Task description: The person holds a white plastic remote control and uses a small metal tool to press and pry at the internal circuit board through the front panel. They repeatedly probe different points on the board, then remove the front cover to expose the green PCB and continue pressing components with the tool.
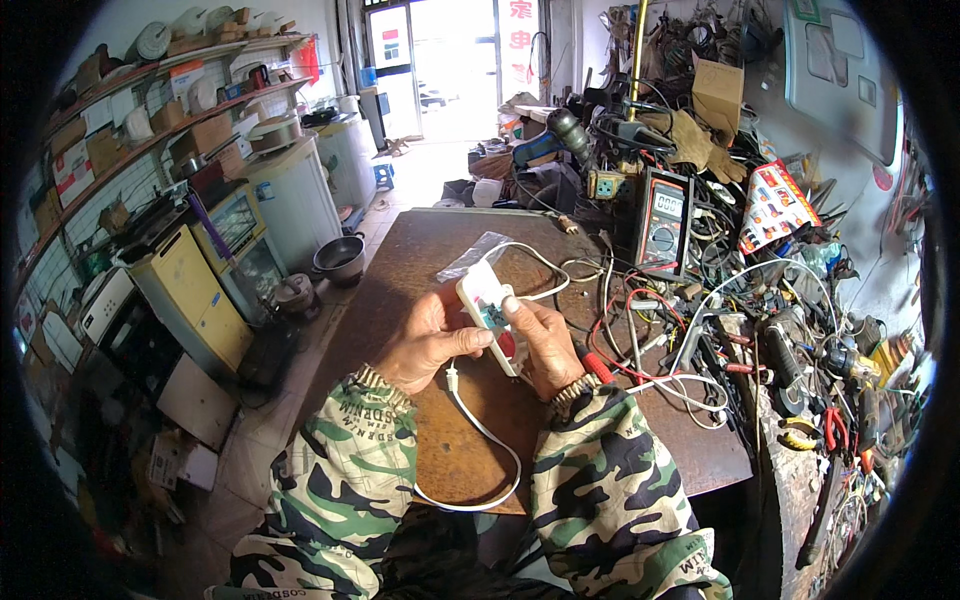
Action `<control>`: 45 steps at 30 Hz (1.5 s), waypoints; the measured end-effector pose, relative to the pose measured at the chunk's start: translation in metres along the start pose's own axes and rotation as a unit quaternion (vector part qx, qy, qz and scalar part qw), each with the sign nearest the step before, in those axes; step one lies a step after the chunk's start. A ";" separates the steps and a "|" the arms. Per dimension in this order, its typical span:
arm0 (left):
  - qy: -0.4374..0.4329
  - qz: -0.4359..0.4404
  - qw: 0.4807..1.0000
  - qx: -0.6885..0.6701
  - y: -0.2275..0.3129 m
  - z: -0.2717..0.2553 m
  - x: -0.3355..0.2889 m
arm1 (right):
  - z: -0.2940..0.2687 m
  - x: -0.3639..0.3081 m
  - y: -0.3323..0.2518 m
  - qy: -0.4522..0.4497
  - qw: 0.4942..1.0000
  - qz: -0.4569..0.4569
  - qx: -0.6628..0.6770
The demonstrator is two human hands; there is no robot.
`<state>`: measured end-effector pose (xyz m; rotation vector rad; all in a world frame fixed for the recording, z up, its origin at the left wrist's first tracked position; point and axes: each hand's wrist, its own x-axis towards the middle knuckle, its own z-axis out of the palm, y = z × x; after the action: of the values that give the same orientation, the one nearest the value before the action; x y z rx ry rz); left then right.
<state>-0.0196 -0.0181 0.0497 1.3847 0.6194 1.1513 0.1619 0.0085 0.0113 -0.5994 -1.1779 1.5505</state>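
Note:
Both my hands hold a long white plastic case (480, 288), much like a power strip, tilted above the brown table (395, 265). Teal and red parts show on its face. My left hand (428, 338) grips its left side with the thumb across the lower part. My right hand (545, 345) holds the right side, thumb on the face. A white cable (540, 255) runs off behind the case's upper end. Below my left hand a white plug (452, 378) hangs on a looping cord. Beside my right wrist lies a red test probe (594, 362).
A multimeter (663, 225) stands at the table's far right, among tangled wires. Pliers (835, 428) and other tools crowd the right bench. A clear plastic bag (470, 256) lies behind the case. Along the left are shelves (150, 140), old appliances and a dark pot (340, 258).

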 end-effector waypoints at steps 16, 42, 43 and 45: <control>-0.041 -0.013 0.999 -0.015 0.004 -0.002 -0.003 | -0.004 -0.002 -0.013 -0.080 0.991 0.058 0.093; -0.027 -0.023 0.995 -0.089 -0.001 -0.011 -0.001 | 0.000 0.000 -0.021 -0.101 0.991 0.040 0.078; -0.024 -0.022 0.995 -0.093 -0.001 -0.013 -0.001 | 0.000 0.000 -0.023 -0.108 0.991 0.038 0.073; -0.036 -0.007 0.994 -0.106 -0.004 -0.013 0.000 | -0.004 0.005 -0.025 -0.101 0.991 0.057 0.068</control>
<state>-0.0301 -0.0115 0.0444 1.2324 0.4412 1.1181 0.1747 0.0140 0.0331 -0.4334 -1.1914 1.8072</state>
